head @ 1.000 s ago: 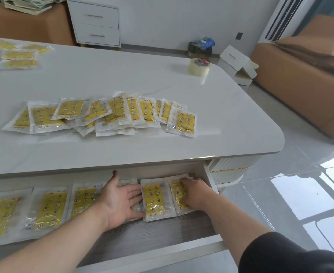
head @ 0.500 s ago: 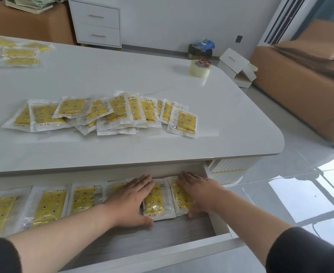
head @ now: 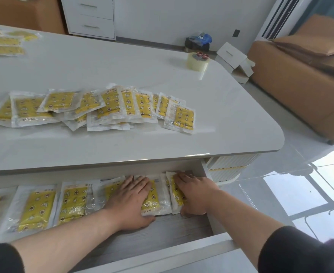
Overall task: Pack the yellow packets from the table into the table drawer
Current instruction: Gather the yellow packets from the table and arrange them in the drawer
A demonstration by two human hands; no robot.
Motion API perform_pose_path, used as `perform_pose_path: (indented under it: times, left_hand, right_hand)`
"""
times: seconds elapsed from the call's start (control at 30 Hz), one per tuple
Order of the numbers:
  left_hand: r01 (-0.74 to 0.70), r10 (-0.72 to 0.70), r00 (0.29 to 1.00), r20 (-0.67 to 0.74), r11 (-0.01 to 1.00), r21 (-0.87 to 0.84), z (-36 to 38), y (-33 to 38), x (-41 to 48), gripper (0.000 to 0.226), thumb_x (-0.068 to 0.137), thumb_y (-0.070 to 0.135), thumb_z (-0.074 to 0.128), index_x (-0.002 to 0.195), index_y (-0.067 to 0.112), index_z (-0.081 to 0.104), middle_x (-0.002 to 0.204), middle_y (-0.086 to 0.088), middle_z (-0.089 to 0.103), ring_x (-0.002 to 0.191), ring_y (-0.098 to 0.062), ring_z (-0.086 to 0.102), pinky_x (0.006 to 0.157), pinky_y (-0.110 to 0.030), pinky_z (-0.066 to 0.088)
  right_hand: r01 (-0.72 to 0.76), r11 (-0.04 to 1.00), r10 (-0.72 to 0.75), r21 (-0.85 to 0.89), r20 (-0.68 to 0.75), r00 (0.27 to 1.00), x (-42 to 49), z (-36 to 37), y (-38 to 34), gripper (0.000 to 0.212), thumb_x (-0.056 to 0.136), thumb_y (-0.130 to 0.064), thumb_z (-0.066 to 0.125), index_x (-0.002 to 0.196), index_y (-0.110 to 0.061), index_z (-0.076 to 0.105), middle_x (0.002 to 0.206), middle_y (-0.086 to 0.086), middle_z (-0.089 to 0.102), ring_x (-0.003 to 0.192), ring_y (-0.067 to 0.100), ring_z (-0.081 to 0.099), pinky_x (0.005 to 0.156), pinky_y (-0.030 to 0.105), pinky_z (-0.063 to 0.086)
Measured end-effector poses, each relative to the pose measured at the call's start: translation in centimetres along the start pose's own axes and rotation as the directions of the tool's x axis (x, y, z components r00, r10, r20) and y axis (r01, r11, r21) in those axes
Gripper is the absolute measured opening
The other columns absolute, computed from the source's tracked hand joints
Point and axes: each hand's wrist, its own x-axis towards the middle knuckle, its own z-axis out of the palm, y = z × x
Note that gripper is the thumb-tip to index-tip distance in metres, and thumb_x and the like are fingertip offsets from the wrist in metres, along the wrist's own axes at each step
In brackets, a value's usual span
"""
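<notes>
Dozens of yellow packets point(head: 107, 109) lie overlapping in a loose row on the table point(head: 231, 115), with a few more at its far left corner. A single row already lines the back of the open drawer point(head: 162, 251). Each packet looks light, thin and limp, a shiny clear wrapper around a flat yellow pad. It should slide readily over its neighbours and buckle if pushed end-on. A pinch on the sealed white border, or a flat palm on top, seems the safest hold.

Both hands are at the drawer's right end. The left hand point(head: 129, 201) lies flat across two neighbouring packets, its fingers point(head: 137, 184) straight and close together, thumb down by their near edge. The right hand point(head: 196, 196) presses flat on the last packet point(head: 175, 191) beside the side wall, fingers extended. Neither hand grips anything.
</notes>
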Motion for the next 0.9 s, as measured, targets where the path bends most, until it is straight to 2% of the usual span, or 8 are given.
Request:
perform_pose_path:
  times: [0.17,0.27,0.37,0.43,0.5,0.63,0.77,0.9]
  left_hand:
    - [-0.027,0.027,1.000,0.013,1.000,0.008,-0.4,-0.2,0.1,0.108,0.078,0.080,0.036,0.157,0.018,-0.005,0.164,0.000,-0.012,0.150,-0.014,-0.013,0.119,-0.032,-0.016]
    - [-0.083,0.082,0.996,0.023,0.996,0.043,-0.9,-0.6,0.1,0.114,0.075,0.086,0.032,0.156,0.018,-0.011,0.160,0.002,-0.022,0.149,-0.015,-0.018,0.116,-0.031,-0.018]
    - [-0.120,0.121,0.993,-0.005,0.991,0.061,-2.0,-1.4,-1.2,0.104,0.083,0.081,0.026,0.155,0.018,-0.013,0.157,0.002,-0.026,0.139,-0.009,-0.026,0.112,-0.030,-0.022]
    - [-0.067,0.069,0.997,-0.035,0.997,0.039,-2.7,-2.5,-3.0,0.094,0.089,0.071,0.030,0.156,0.018,-0.010,0.161,0.001,-0.021,0.139,-0.008,-0.025,0.108,-0.029,-0.025]
    - [0.012,-0.011,1.000,-0.025,0.999,0.038,-3.0,-4.2,-4.9,0.095,0.089,0.069,0.036,0.156,0.020,-0.009,0.163,0.001,-0.018,0.146,-0.011,-0.021,0.108,-0.026,-0.022]
    - [0.095,-0.097,0.993,0.066,0.995,0.041,-3.1,-6.7,-6.6,0.106,0.082,0.077,0.044,0.156,0.023,-0.009,0.160,0.009,-0.023,0.149,-0.013,-0.015,0.111,-0.025,-0.016]
    - [0.069,-0.070,0.991,0.112,0.998,0.011,-3.0,-6.4,-6.3,0.101,0.084,0.075,0.044,0.156,0.025,-0.007,0.147,0.017,-0.026,0.142,-0.004,-0.019,0.108,-0.023,-0.016]
    - [0.024,-0.028,0.993,0.112,0.999,0.034,-2.8,-6.6,-6.1,0.103,0.082,0.077,0.042,0.155,0.028,-0.011,0.146,0.016,-0.029,0.134,-0.001,-0.025,0.106,-0.016,-0.027]
  right_hand:
    - [0.014,1.000,-0.014,0.007,-0.002,1.000,0.1,-0.1,0.1,0.089,0.089,-0.048,0.054,0.159,-0.020,0.006,0.168,0.005,0.006,0.151,0.023,0.024,0.114,0.041,0.036]
    - [0.006,1.000,-0.006,0.005,0.009,1.000,0.0,0.0,0.0,0.099,0.082,-0.058,0.061,0.158,-0.022,0.008,0.168,0.004,0.006,0.151,0.023,0.024,0.114,0.042,0.036]
    - [0.014,0.999,-0.014,0.035,-0.013,1.000,0.0,-0.1,-0.1,0.107,0.076,-0.064,0.066,0.158,-0.024,0.009,0.168,0.003,0.005,0.153,0.024,0.017,0.118,0.043,0.031]
    - [0.028,0.997,-0.024,0.076,-0.046,0.999,0.0,-0.4,-0.3,0.104,0.076,-0.064,0.065,0.158,-0.026,0.012,0.168,0.003,0.007,0.154,0.023,0.013,0.122,0.042,0.024]
    - [0.047,0.993,-0.040,0.106,-0.065,0.997,0.2,-0.4,-0.5,0.099,0.078,-0.064,0.063,0.158,-0.030,0.015,0.168,0.003,0.009,0.154,0.022,0.011,0.124,0.042,0.020]
    - [0.007,0.995,-0.010,0.102,0.029,1.000,0.3,0.2,-0.3,0.105,0.074,-0.066,0.065,0.156,-0.040,0.006,0.168,0.001,0.004,0.154,0.026,0.013,0.121,0.045,0.027]
    - [0.010,0.992,-0.012,0.122,0.017,1.000,0.2,0.3,-0.2,0.100,0.078,-0.051,0.069,0.157,-0.029,0.013,0.167,-0.001,0.009,0.152,0.022,0.019,0.118,0.040,0.032]
    - [0.002,0.993,-0.002,0.116,0.004,1.000,0.1,0.5,-0.1,0.095,0.078,-0.051,0.069,0.155,-0.022,0.021,0.166,-0.001,0.012,0.151,0.021,0.021,0.117,0.040,0.035]
